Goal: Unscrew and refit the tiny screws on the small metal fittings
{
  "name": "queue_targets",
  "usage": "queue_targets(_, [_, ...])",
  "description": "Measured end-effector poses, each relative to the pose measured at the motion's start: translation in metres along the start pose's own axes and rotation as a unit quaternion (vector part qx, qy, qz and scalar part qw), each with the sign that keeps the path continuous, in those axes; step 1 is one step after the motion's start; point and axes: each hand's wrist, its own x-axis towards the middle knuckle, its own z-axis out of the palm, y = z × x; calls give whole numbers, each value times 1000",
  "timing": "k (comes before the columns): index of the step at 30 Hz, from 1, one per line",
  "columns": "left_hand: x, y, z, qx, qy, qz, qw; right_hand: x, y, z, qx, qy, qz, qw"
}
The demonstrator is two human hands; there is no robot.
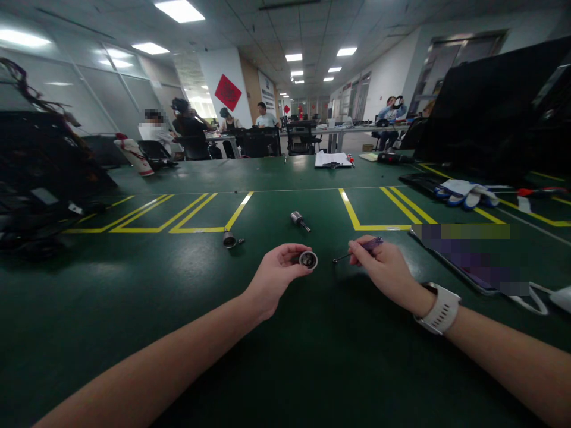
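Between the thumb and fingers of my left hand (279, 273) is a round metal cup-shaped part (308, 260), its open end facing me. My right hand (387, 267) grips a screwdriver (371, 244) with a purple handle; its thin dark shaft points left, and the tip is a short way right of the metal part, apart from it. Beyond my hands a metal piece with a narrow shaft (300, 220) lies on the green table (285, 178). Another cup-shaped metal part (229, 239) rests to the left, beside a small metal bit (241, 241).
A tablet-like device (464, 261) with a white cable lies right of my right hand. Behind it are gloves (466, 194) and a large dark monitor. Papers (332, 160) sit at the far edge. Dark equipment (44, 172) stands at left. Several people are in the background.
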Motion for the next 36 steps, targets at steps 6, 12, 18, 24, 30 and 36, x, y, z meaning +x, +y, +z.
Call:
queue_targets(6, [0,0,0,2,7,-6,1000,2,0,0,54,24,40,997])
queue_targets(12, [0,1,0,0,6,-5,1000,0,-5,2,192,30,90,977])
queue_targets(18, [-2,2,0,29,4,-5,1000,-10,-17,-2,327,44,-31,943])
queue_targets(24, [-7,5,5,44,2,-1,999,-24,-29,-1,98,-18,-165,981])
queue_targets(30, [-9,6,10,48,0,8,999,-27,-33,2,39,-37,-236,970])
queue_targets(36, [-11,6,10,50,-9,16,999,-28,-32,5,35,-54,-292,954])
